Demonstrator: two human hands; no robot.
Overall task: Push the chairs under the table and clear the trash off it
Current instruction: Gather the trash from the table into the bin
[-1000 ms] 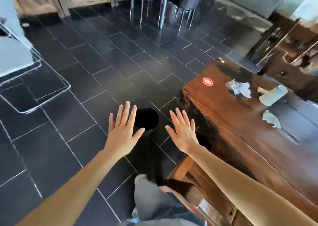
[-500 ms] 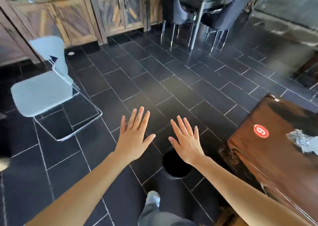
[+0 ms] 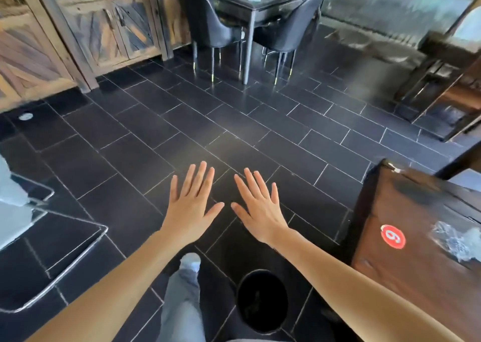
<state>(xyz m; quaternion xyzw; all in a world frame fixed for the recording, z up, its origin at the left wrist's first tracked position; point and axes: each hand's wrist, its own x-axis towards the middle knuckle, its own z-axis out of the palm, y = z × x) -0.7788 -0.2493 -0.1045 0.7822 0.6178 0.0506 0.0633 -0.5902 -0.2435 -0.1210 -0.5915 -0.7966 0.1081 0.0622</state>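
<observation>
Dark tiled floor, black bin on it, inside too dark to read. Worktop with crumpled wrapper right of the bin. Left hand and right hand past the bin, grip wide, holding nothing.

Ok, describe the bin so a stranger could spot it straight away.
Start at the brown wooden table on the right, with its red round sticker. On the dark tiles just left of it stands the bin: round, black, open-topped, unlike the metal-framed chair farther left.
</observation>
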